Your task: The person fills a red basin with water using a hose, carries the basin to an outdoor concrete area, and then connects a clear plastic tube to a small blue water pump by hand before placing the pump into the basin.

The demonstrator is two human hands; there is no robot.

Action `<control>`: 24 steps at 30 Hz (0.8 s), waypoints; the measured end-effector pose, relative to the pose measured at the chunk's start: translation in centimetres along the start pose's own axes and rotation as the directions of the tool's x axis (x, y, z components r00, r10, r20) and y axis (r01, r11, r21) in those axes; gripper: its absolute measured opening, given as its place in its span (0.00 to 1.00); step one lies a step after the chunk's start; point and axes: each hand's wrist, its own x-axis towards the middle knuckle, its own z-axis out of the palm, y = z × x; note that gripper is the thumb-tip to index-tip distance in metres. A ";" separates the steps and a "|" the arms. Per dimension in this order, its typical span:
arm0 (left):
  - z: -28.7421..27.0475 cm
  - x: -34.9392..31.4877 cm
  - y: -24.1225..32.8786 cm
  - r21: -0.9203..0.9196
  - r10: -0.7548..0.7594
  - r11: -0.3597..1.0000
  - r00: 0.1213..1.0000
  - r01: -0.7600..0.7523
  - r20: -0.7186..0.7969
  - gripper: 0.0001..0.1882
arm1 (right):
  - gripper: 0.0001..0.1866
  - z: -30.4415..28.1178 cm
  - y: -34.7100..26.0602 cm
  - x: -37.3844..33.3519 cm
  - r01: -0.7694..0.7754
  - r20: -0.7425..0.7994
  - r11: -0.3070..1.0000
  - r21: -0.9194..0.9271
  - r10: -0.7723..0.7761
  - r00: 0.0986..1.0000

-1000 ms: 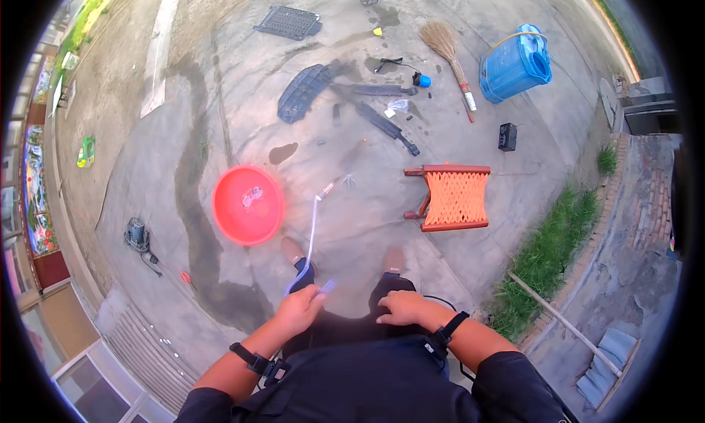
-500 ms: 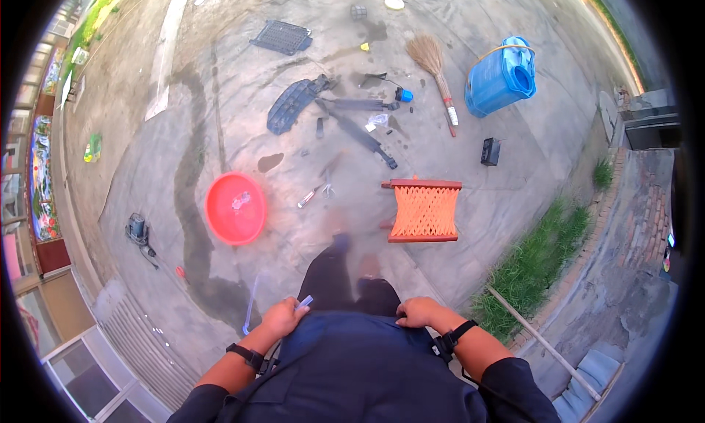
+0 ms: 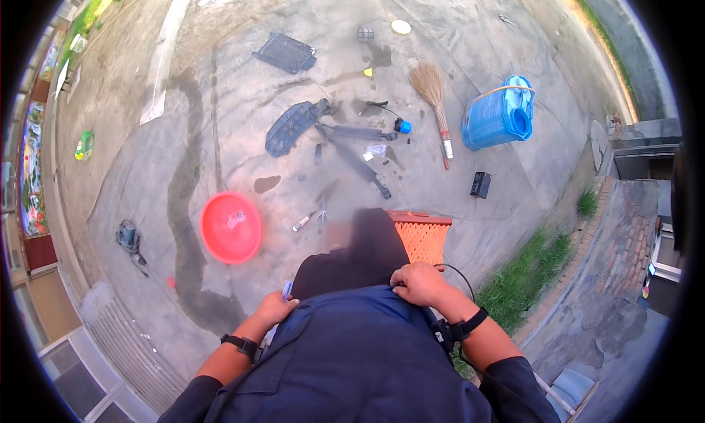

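Concrete yard (image 3: pixel 433 188), where a leg (image 3: pixel 374 243) now blocks part of the orange-webbed stool (image 3: pixel 424 241) at one o'clock; left hand (image 3: pixel 275 307) grips translucent tubing (image 3: pixel 286 288); right hand (image 3: pixel 420 283) curls at the jacket (image 3: pixel 352 342), hold unclear.

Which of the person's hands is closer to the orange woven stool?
Right. The right hand is just on the near side of the stool; the left hand, holding a purplish tube, is farther off, to its left.

Bright, soft daylight all over the ground (image 3: pixel 136 181); the right hand (image 3: pixel 418 284) reads clearly, the dark trouser leg (image 3: pixel 373 236) smears with blur, straight lines bow toward the rim, and black swallows every corner.
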 end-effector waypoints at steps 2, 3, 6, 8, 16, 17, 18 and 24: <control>-0.3 0.7 0.3 -0.038 0.004 0.999 1.000 -0.005 -0.001 0.19 | 0.09 -3.5 -1.7 -0.6 -0.005 -0.021 1.000 -0.026 0.004 1.000; -0.4 1.1 0.3 -0.078 -0.013 0.997 1.000 0.013 0.000 0.18 | 0.09 -4.7 -2.1 -0.9 -0.003 -0.018 0.999 -0.037 0.002 1.000; -0.9 1.5 2.3 -0.167 -0.069 0.983 0.997 0.073 0.030 0.20 | 0.09 -7.3 -1.8 -1.2 -0.031 -0.185 0.995 -0.095 0.012 0.983; -1.2 2.0 3.9 -0.219 -0.101 0.969 0.993 0.112 0.061 0.22 | 0.08 -8.1 -1.1 -1.3 -0.035 -0.198 0.975 -0.221 -0.010 0.980; -0.4 5.9 8.3 -0.091 0.033 0.995 0.999 -0.033 -0.004 0.14 | 0.09 -12.4 4.3 2.3 0.047 0.085 0.988 -0.147 -0.035 0.996; -0.4 6.1 8.9 -0.102 0.023 0.995 1.000 -0.023 -0.009 0.14 | 0.09 -13.1 5.3 2.5 0.091 0.154 0.993 -0.076 -0.078 0.985; -1.1 6.1 10.6 -0.044 0.038 0.998 0.999 -0.037 0.003 0.15 | 0.09 -14.0 6.2 2.8 0.096 0.163 0.992 -0.081 -0.081 0.983; -4.0 6.2 20.7 0.121 -0.019 0.992 0.999 0.023 -0.035 0.16 | 0.11 -18.5 14.7 6.2 0.124 0.502 0.992 0.013 -0.114 0.857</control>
